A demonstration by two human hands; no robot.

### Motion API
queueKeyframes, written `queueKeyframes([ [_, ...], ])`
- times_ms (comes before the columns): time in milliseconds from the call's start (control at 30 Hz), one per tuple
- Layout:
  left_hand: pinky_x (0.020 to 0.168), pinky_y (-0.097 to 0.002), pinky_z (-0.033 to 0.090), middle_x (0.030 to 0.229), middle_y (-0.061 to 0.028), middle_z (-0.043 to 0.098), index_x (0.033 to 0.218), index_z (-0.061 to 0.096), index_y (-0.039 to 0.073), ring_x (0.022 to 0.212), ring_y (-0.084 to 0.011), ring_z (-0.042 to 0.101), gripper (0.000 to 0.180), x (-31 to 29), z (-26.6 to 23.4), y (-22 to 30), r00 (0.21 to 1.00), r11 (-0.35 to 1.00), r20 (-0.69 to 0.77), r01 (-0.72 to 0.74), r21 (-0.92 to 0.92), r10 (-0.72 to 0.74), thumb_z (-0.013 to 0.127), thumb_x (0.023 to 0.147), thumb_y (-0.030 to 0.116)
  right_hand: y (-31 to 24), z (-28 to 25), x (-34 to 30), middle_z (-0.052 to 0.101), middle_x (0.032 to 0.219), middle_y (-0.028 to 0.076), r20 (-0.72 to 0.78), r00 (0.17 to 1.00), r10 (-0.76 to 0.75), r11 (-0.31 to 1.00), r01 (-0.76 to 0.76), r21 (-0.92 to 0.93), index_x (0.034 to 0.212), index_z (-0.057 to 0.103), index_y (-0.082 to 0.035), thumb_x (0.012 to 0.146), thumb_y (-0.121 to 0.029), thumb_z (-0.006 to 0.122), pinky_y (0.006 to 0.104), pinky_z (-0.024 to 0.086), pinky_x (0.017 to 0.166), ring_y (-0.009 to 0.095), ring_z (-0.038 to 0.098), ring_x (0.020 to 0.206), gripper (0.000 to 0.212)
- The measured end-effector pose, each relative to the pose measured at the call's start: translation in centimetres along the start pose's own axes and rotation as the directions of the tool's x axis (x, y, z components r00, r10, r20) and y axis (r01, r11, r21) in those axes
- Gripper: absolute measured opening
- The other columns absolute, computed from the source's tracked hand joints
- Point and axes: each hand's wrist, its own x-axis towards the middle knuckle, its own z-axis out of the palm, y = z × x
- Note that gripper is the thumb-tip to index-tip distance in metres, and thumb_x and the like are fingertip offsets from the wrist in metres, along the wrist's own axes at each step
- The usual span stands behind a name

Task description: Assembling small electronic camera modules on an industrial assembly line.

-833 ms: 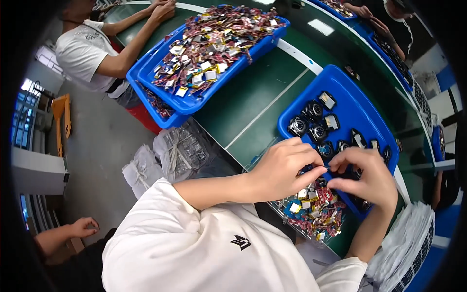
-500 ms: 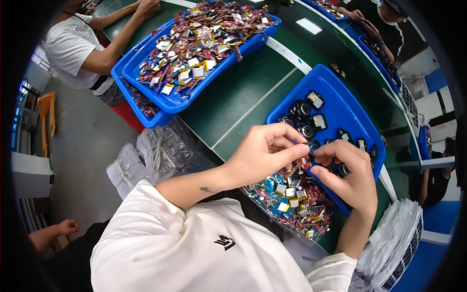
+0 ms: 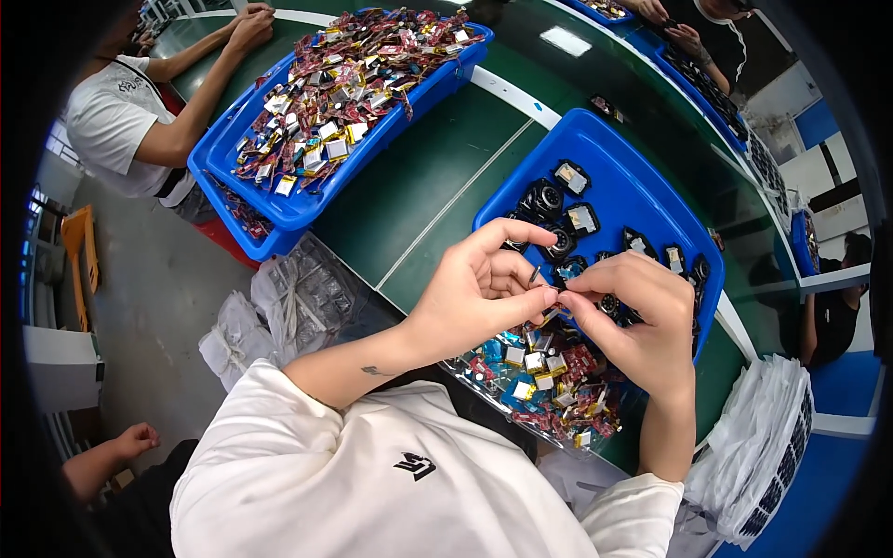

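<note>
My left hand (image 3: 484,285) and my right hand (image 3: 634,302) meet over the near side of a blue tray (image 3: 621,149). Both are closed in a pinch, thumb tips almost touching. A small part with a dark, thin end (image 3: 534,275) shows at the left fingers; the rest is too covered to name. Inside the tray lie several round black housings (image 3: 541,198) and black casings with pale battery pads (image 3: 582,219). Just below my hands is a heap of red circuit boards with silver, yellow-taped battery cells (image 3: 535,361), in a clear bag or container.
A second blue bin (image 3: 312,200), piled with circuit boards and cells (image 3: 344,93), stands at the far left of the green table (image 3: 437,167). Wrapped bundles (image 3: 302,288) sit beside the table, and stacked white sheets (image 3: 753,456) at right. Other people work around the table.
The red board seen between my fingers is now mostly hidden. My right fingers have closed into a pinch and moved left against my left fingertips. The whole view has shifted slightly.
</note>
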Motion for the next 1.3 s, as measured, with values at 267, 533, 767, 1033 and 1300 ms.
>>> queueKeyframes([
  [267,0.064,-0.02,0.049,0.08,-0.0056,0.065,0.119,0.049,-0.001,0.07,-0.0085,0.063,0.037,-0.1,-0.4,0.5,0.989,0.991,0.099,0.12,-0.064,-0.114,0.065,0.086,0.005,-0.6,0.0,0.1,0.066,0.075,0.01,0.05,0.998,-0.044,0.996,0.04,0.076,0.078,0.067,-0.002,0.066,0.001,0.076,0.0296,0.047,0.06,0.022,0.062,0.068,0.015],
  [533,0.06,-0.0184,0.047,0.085,-0.0075,0.065,0.121,0.048,0.0,0.066,-0.0074,0.058,0.037,0.1,-1.0,0.3,0.904,0.841,0.331,0.39,-0.376,-0.271,0.064,0.088,0.007,-1.7,-0.5,0.2,0.064,0.076,0.007,0.026,0.95,-0.311,0.948,0.312,-0.059,0.078,0.063,-0.004,0.064,-0.01,0.078,0.0302,0.045,0.057,0.022,0.061,0.067,0.022],
  [767,0.063,-0.0203,0.049,0.087,-0.0059,0.065,0.116,0.05,0.004,0.072,-0.0076,0.06,0.034,0.0,-0.9,0.4,0.865,0.738,0.387,0.484,-0.47,-0.32,0.065,0.088,0.015,-1.9,0.0,0.4,0.064,0.077,0.008,0.023,0.943,-0.332,0.941,0.333,-0.068,0.078,0.061,-0.003,0.064,-0.006,0.078,0.0307,0.047,0.058,0.023,0.061,0.066,0.022],
  [1033,0.075,-0.0246,0.049,0.096,-0.0054,0.062,0.112,0.056,0.004,0.089,-0.0116,0.059,0.031,-0.6,-0.5,-1.0,0.866,0.719,0.4,0.481,-0.502,-0.3,0.059,0.094,0.029,-1.8,-0.4,0.0,0.064,0.08,0.011,-0.115,0.88,-0.462,0.872,0.427,-0.238,0.079,0.06,-0.003,0.06,0.001,0.074,0.032,0.047,0.057,0.026,0.061,0.067,0.024],
  [1300,0.074,-0.0229,0.047,0.1,-0.004,0.062,0.109,0.057,0.002,0.084,-0.0071,0.055,0.028,-1.1,-0.2,-0.3,0.95,0.91,0.265,0.252,-0.328,-0.167,0.065,0.089,0.018,-1.8,0.4,-0.1,0.067,0.08,0.009,-0.104,0.885,-0.453,0.877,0.422,-0.228,0.082,0.063,-0.003,0.059,0.003,0.076,0.0315,0.047,0.057,0.024,0.063,0.069,0.027],
])
